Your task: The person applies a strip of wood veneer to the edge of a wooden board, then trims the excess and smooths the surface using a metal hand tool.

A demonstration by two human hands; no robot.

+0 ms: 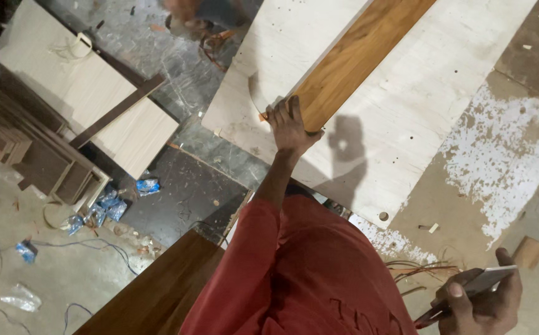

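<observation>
Left hand: my left hand (289, 127) reaches out just above the centre of the view, fingers curled closed over the near end of a brown wooden plank (356, 59), thumb along its edge.
Brown wooden plank: long, narrow and orange-brown, it runs from my grip toward one o'clock and out of the top of the view, lying on a pale board (406, 124).
Right hand: my right hand (483, 301) sits at five o'clock, near the bottom right corner, fingers wrapped shut around a flat grey tool (490, 279); I cannot tell exactly what kind it is.
Pale board: a wide, light plywood sheet filling the upper middle and right, with small holes and a curved pencil line beside my left hand.
My clothing: a red sleeve and garment (300, 267) fill the bottom centre.
Floor at nine o'clock: a second pale panel (89, 93) crossed by a dark strip, stacked dark boards beside it, blue wrappers (105, 208) and loose wires.
At seven o'clock: a dark brown panel (158, 291) next to my sleeve.
</observation>
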